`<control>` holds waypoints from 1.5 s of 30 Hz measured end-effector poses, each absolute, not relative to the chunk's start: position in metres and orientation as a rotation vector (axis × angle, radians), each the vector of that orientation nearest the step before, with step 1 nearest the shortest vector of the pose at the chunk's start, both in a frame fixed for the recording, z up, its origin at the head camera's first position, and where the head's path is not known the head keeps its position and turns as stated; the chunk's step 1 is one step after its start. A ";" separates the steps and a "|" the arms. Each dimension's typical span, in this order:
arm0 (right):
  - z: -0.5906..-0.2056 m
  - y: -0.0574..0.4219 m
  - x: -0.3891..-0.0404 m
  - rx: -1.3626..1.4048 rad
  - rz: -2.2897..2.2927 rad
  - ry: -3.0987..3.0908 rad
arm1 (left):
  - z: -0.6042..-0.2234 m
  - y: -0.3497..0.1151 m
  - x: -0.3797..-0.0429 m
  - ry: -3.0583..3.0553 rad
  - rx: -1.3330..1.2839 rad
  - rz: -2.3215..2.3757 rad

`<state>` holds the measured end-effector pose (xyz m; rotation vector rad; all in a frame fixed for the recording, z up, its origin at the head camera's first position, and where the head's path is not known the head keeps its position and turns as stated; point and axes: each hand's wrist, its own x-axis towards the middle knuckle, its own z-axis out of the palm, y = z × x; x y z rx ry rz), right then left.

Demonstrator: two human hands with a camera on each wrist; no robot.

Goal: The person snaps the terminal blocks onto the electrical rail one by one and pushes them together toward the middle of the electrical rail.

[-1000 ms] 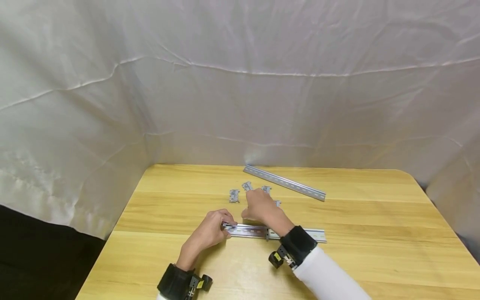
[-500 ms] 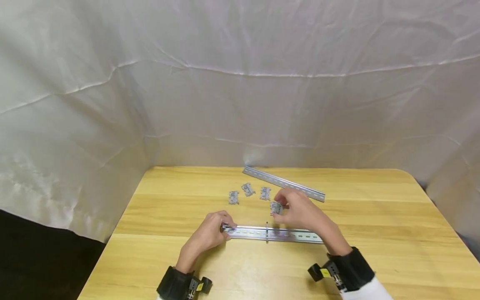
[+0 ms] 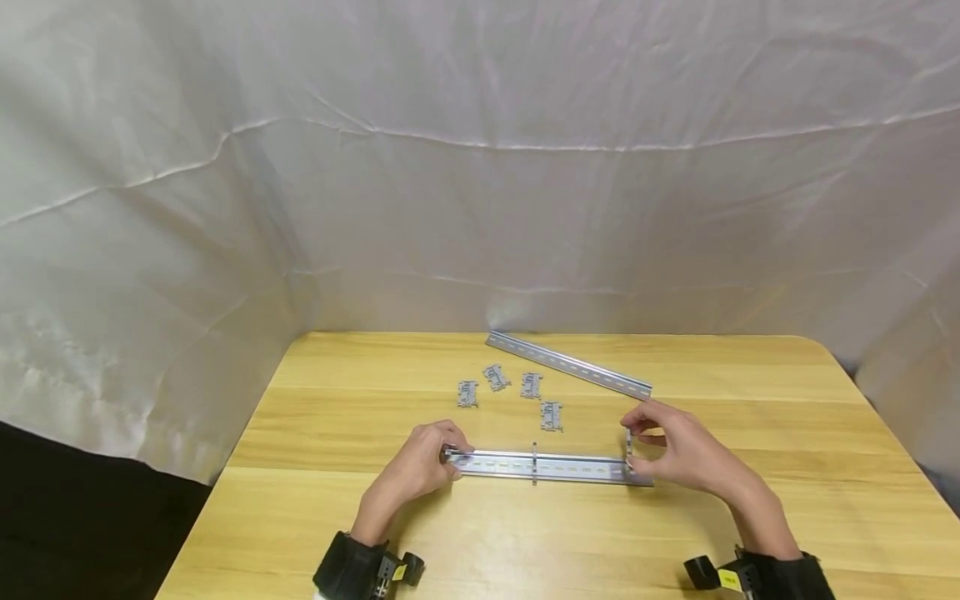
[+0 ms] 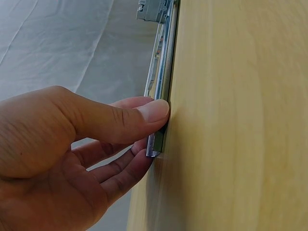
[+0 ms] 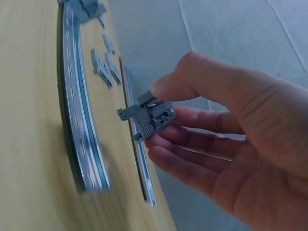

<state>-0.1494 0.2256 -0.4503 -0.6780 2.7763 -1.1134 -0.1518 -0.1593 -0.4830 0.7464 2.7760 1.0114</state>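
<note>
My left hand [image 3: 423, 458] pinches the left end of a slotted metal DIN rail [image 3: 502, 465] lying across the table, thumb along its edge in the left wrist view. A grey DIN-rail terminal block [image 3: 535, 463] stands on edge on this rail, left of its middle. Above the rail's right end my right hand [image 3: 678, 446] pinches another grey terminal block [image 5: 153, 116] between thumb and fingertips, held upright. In the right wrist view that block appears apart from the rail [image 5: 79, 115].
Several loose grey terminal blocks [image 3: 551, 416] lie flat behind the rail. A second slotted rail [image 3: 566, 364] lies slanted near the back of the wooden table [image 3: 750, 417]. Pale fabric [image 3: 480, 208] hangs behind and at the sides.
My right hand has moved right from the loose blocks to the rail's right end, with a terminal block now plainly showing in its fingers. My left hand stays at the rail's left end.
</note>
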 end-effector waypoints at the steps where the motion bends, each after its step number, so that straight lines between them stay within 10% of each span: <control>1: -0.451 0.230 -0.148 -0.674 -1.122 2.759 | -0.483 -0.159 -0.152 2.773 0.744 1.017; 45: -0.462 0.262 -0.141 -0.613 -1.115 2.589 | -0.483 -0.159 -0.153 2.754 0.732 1.012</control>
